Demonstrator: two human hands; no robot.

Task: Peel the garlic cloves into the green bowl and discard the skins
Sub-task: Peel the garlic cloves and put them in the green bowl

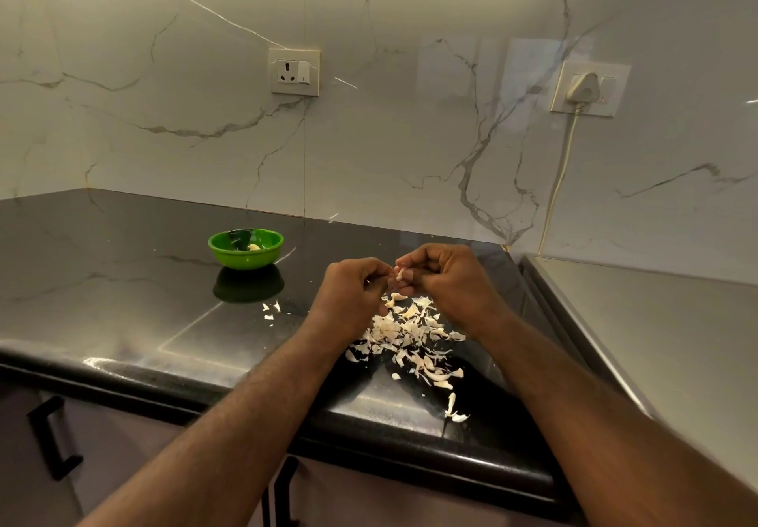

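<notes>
Black countertop (123,280): garlic clove (400,274) pinched between curled fingers of left hand (352,292) and right hand (447,276), above skin pile (410,333); green bowl (246,260) sits well apart, far-left, nearer the left hand.

Kitchen corner in warm, soft light. Glossy white marble-look wall (164,75) with grey veins, turning a corner at far left. Mounted on it, a cream socket plate (294,72) with a switch; further right, a second socket (615,71) holding a white plug (583,89), white cord (559,176) hanging down behind the counter. Below, polished black countertop (123,247) mirroring the wall. Grey steel surface (656,342) adjoining on the right. Underneath, dull mauve cabinet fronts (123,444) with black handles (47,432).
</notes>
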